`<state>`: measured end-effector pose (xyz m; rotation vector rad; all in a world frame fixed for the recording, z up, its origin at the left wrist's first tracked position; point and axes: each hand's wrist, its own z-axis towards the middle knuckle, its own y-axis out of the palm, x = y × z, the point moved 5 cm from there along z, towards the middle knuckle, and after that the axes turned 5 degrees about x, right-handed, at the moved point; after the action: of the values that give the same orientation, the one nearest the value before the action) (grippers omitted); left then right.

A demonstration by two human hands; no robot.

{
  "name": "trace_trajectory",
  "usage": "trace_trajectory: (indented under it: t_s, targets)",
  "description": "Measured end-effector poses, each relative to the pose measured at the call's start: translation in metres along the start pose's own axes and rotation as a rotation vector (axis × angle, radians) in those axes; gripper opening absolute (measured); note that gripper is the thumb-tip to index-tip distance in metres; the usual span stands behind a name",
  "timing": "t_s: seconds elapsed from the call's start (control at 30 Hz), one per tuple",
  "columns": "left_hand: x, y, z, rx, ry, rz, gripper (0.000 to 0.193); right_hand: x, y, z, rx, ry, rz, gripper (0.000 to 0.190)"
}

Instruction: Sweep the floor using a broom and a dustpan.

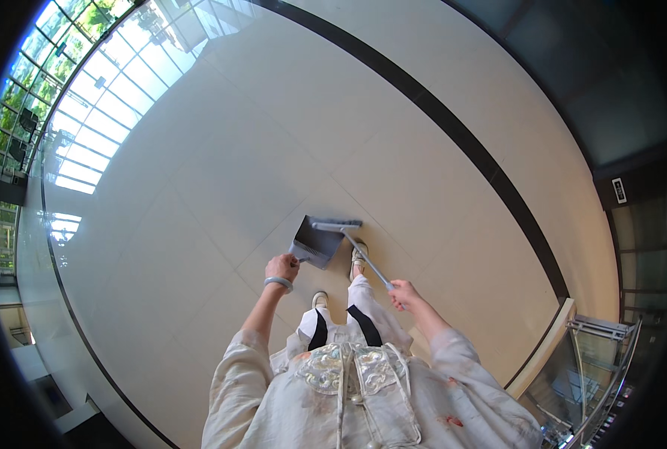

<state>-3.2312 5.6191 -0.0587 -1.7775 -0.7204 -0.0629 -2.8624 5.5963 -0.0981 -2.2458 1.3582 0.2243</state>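
Observation:
My left hand, with a pale bangle at the wrist, is closed around the handle of a grey dustpan in front of my feet. The dustpan has a row of comb teeth near its handle side. In my right hand is the pale blue-grey stick of a broom. The broom's head lies across the far edge of the dustpan, its dark bristles reaching past the pan to the right, just beyond my right shoe. What lies inside the pan cannot be made out.
Glossy pale floor tiles surround me, crossed by a curved dark stripe. A glass railing stands at the lower right. Tall windows and dark chairs are at the far left, and dark wall panels at the upper right.

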Motion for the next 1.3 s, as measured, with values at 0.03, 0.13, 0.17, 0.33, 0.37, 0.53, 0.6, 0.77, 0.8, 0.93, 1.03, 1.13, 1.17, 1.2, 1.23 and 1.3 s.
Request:
trace_trajectory:
  t_s: [0.03,0.13,0.17,0.33,0.37,0.53,0.6,0.77,0.8,0.93,1.03,1.13,1.17,1.2,1.23,1.3]
  targets:
    - [-0.001,0.000,0.001,-0.025,-0.027,-0.009,0.013,0.000,-0.022,-0.004,-0.117,0.088,0.188,0.031]
    - [0.000,0.002,-0.002,-0.037,-0.074,-0.036,0.013,-0.022,-0.066,-0.003,-0.184,0.076,0.278,0.037]
    - [0.000,0.003,-0.005,-0.023,-0.091,-0.045,0.013,-0.036,-0.074,0.001,-0.154,-0.017,0.210,0.040]
    - [0.012,0.006,-0.013,0.019,-0.235,-0.130,0.014,-0.144,-0.066,0.080,0.093,-0.214,-0.142,0.043]
    - [0.017,0.011,-0.015,0.010,-0.268,-0.102,0.014,-0.154,-0.061,0.091,0.080,-0.250,-0.146,0.043]
    - [0.027,0.011,-0.005,-0.018,-0.325,-0.038,0.014,-0.135,-0.032,0.090,-0.032,-0.189,-0.391,0.044]
    - [0.026,0.009,-0.005,-0.021,-0.338,-0.019,0.014,-0.103,-0.046,0.070,-0.155,-0.143,-0.358,0.044]
    - [0.021,0.005,-0.008,-0.023,-0.339,0.053,0.014,-0.060,-0.078,0.036,-0.241,-0.053,-0.162,0.048]
    - [0.022,0.007,-0.008,-0.027,-0.312,0.025,0.014,-0.055,-0.079,0.030,-0.228,-0.059,-0.148,0.049]
    - [0.022,0.016,-0.005,-0.057,-0.311,-0.023,0.015,-0.046,-0.059,0.024,-0.269,0.076,0.076,0.047]
    - [0.019,0.019,-0.001,-0.057,-0.250,-0.088,0.017,-0.049,-0.044,0.033,-0.246,0.146,0.242,0.043]
    - [0.015,0.018,0.002,-0.061,-0.189,-0.176,0.018,-0.047,-0.032,0.037,-0.223,0.170,0.341,0.044]
    - [0.013,0.017,0.003,-0.072,-0.190,-0.191,0.019,-0.042,-0.027,0.034,-0.212,0.187,0.421,0.047]
    - [0.016,0.015,0.003,-0.038,-0.135,-0.231,0.019,-0.036,-0.027,0.030,-0.194,0.182,0.428,0.047]
    - [0.015,0.014,0.003,-0.052,-0.114,-0.233,0.019,-0.025,-0.027,0.022,-0.162,0.199,0.539,0.048]
    - [0.017,0.008,0.004,-0.008,0.006,-0.078,0.020,0.002,-0.025,0.002,-0.043,0.194,0.666,0.048]
